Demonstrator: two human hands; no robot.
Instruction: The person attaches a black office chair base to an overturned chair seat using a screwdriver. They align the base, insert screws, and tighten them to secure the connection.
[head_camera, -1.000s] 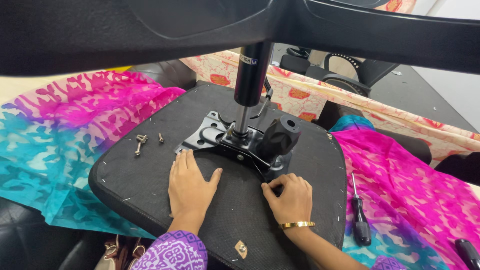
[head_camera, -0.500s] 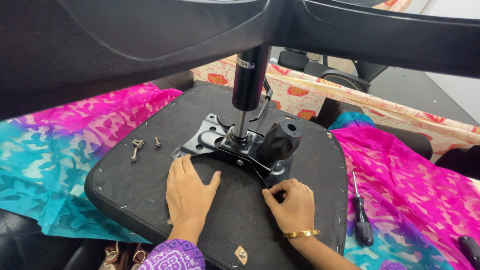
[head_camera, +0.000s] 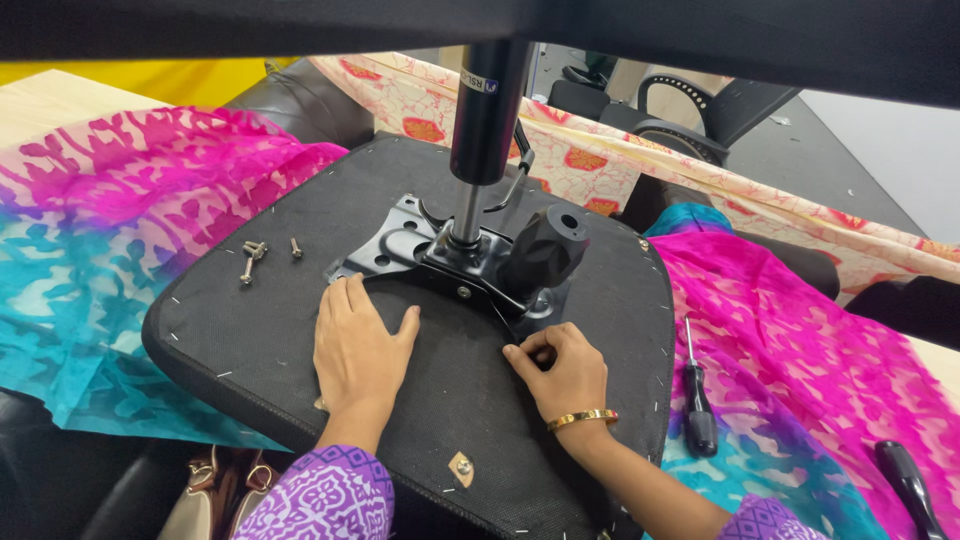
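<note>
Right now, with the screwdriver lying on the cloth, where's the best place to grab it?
Probably by the thick black handle of the screwdriver, coming down from above with the right hand. It lies flat on the cloth, handle toward the person and thin shaft pointing away, free on both sides.

The top of the black pole (head_camera: 487, 110) is hidden behind the dark bar (head_camera: 480, 25), and the black tool handle (head_camera: 910, 487) is cut off.

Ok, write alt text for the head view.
Two hands rest on the upturned black chair seat: the left hand flat beside the metal mechanism plate, the right hand pinching at its edge. Loose bolts lie left; a screwdriver lies right on pink cloth.
</note>
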